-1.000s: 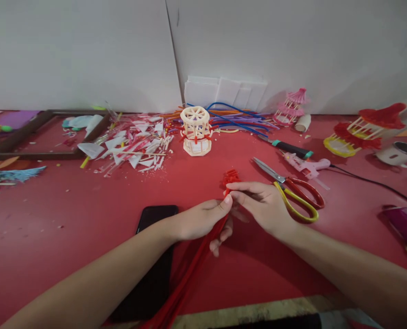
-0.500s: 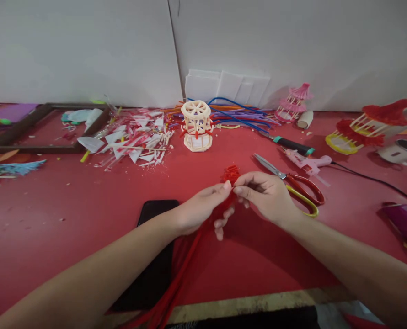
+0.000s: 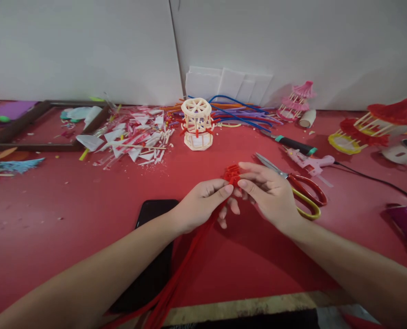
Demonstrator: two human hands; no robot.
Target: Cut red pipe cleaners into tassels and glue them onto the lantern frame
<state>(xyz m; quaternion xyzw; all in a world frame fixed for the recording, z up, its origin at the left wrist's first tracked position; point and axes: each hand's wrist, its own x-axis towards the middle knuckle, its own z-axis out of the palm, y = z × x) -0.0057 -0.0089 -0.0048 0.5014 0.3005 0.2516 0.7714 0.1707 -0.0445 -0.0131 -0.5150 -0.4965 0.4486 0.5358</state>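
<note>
A bundle of long red strands that look like pipe cleaners (image 3: 190, 256) runs from the table's near edge up into my hands. Its short, bunched end (image 3: 232, 173) sticks up above my fingers. My left hand (image 3: 212, 198) is closed round the bundle just below that end, thumb on top. From the right, my right hand (image 3: 267, 189) pinches the bunched end between thumb and fingers. Scissors (image 3: 289, 178) with red and yellow handles lie partly behind my right hand. Beneath my left forearm is a black phone (image 3: 157, 212), partly covered.
Farther back stands a cream lattice lantern-like model (image 3: 197, 123). Left of it are scraps (image 3: 135, 137) and a brown frame (image 3: 35, 147); behind it lie coloured stems (image 3: 244, 114). To the right are a pink glue gun (image 3: 309, 161), a green-black tool (image 3: 296, 145), a red-yellow model (image 3: 371, 125) and a mug (image 3: 400, 153).
My right hand's fingers have opened out a little and shifted up round the bunched end. My left thumb has moved slightly down and right, still on the bundle. The view has shifted slightly.
</note>
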